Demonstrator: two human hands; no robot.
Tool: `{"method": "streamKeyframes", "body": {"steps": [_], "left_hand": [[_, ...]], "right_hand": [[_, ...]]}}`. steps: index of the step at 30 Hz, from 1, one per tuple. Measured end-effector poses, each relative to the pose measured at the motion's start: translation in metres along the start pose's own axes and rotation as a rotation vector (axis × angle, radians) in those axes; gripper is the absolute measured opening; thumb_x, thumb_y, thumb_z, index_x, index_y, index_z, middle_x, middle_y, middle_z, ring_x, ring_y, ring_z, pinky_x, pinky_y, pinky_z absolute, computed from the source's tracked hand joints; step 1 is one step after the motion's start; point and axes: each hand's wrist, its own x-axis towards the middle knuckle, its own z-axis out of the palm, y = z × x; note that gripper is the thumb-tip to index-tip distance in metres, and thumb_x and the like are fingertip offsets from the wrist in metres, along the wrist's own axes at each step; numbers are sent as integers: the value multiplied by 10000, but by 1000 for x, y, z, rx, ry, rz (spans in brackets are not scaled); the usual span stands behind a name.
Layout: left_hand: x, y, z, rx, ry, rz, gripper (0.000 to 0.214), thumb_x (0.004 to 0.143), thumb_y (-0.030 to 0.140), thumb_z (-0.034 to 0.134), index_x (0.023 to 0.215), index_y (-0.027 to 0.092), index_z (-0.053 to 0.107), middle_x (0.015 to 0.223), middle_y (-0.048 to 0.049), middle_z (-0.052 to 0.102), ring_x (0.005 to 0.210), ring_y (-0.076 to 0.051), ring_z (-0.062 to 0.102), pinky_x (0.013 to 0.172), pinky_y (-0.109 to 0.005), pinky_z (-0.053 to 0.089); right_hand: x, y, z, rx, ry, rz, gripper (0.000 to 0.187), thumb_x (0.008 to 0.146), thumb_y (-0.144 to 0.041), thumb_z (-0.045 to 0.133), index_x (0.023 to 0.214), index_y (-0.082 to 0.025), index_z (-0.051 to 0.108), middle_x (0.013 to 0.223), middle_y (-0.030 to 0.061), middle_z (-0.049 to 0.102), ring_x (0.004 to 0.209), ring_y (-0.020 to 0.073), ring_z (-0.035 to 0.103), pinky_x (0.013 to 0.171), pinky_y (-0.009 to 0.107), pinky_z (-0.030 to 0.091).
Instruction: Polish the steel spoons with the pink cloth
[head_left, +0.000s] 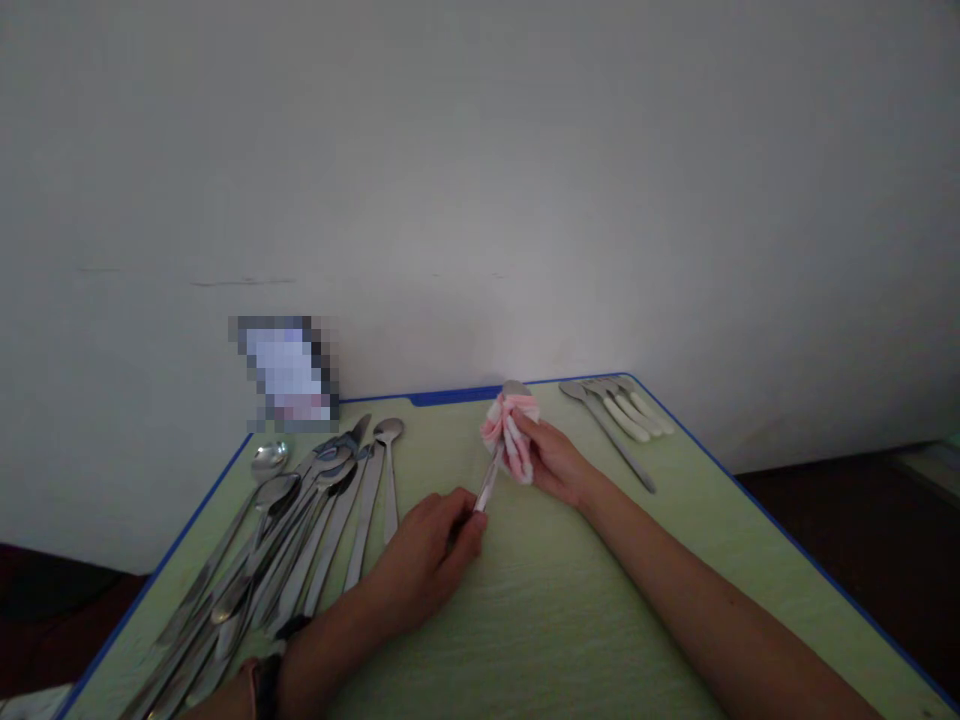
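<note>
My left hand (pixel 439 550) is closed around the handle of a metal spoon (pixel 488 480), held at a slant above the table. A pink and white cloth (pixel 517 440) is pinched in my right hand (pixel 555 460) and wraps the upper part of the spoon. The rounded tip of the bowl shows just above the cloth; the rest of the bowl is hidden. To the left of my left hand lies a pile of metal cutlery (pixel 315 510), with spoons and knives overlapping. Beyond my right hand, a long metal spoon (pixel 615 440) lies beside several white-handled forks (pixel 630 408).
The green table (pixel 540 620) has a blue edge and stands against a pale wall (pixel 525 200). A blurred-out device with a bright screen (pixel 289 370) leans at the back left corner. Dark floor (pixel 840 520) shows on the right.
</note>
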Motion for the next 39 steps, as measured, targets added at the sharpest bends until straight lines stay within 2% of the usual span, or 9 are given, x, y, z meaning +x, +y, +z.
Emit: {"method": "streamKeyframes", "body": {"steps": [7,12,16,19,23,25,32,35,39], "left_hand": [[4,-5,7,8,27,-89,143,819,317,551,765,194,501,702,11,561,654,-156,501,610,-252,363],[4,-7,8,67,44,-52,96,807,265,554,791,198,486,696,18,536,655,-156,491,608,-255,363],[3,-7,7,49,80,49,142,815,184,517,956,204,516,864,-12,552,660,-140,492,625,-251,398],[3,-7,7,14,58,139,217,838,150,484,1034,220,543,1032,-39,568,724,-135,533,714,-259,439],[4,-12,8,23,50,193,222,857,156,479,1030,224,599,1082,-55,607,977,-188,555,896,-309,419],[4,-14,9,24,47,183,232,862,173,486,1055,225,603,1094,-59,617,996,-199,554,914,-329,415],[5,-14,9,-67,28,-8,128,818,220,559,935,191,603,779,-6,597,656,-145,520,672,-269,431],[6,-14,9,-123,42,-72,101,774,241,604,854,188,575,695,22,541,631,-137,492,588,-232,388],[6,-15,11,-97,80,-79,123,731,225,619,814,193,535,697,31,521,642,-134,485,591,-226,377]], "right_hand": [[-2,2,2,-127,-5,5,266,736,-367,683,830,-120,653,751,34,688,427,64,494,333,180,383],[-1,4,0,-139,-34,-17,291,724,-386,693,813,-113,648,799,53,692,450,69,518,333,183,398],[-2,5,1,-157,-77,-37,298,724,-383,697,836,-112,643,837,56,690,443,65,513,345,194,414],[-2,5,2,-161,-101,-48,284,749,-385,675,829,-115,639,805,44,684,409,55,482,348,201,418],[-1,6,0,-151,-94,-54,297,738,-395,683,831,-117,639,782,41,679,423,63,491,346,199,417],[0,7,-1,-144,-91,-51,305,733,-396,688,852,-120,639,811,49,682,469,74,522,355,193,419],[-1,6,1,-177,-105,-45,278,751,-389,670,826,-123,642,821,57,697,442,67,511,347,185,422],[-2,5,3,-191,-101,-46,279,755,-389,663,828,-120,642,790,53,697,411,64,495,343,191,425],[-3,5,4,-203,-96,-35,310,758,-406,657,846,-110,642,743,50,689,409,67,494,348,194,426]]}}
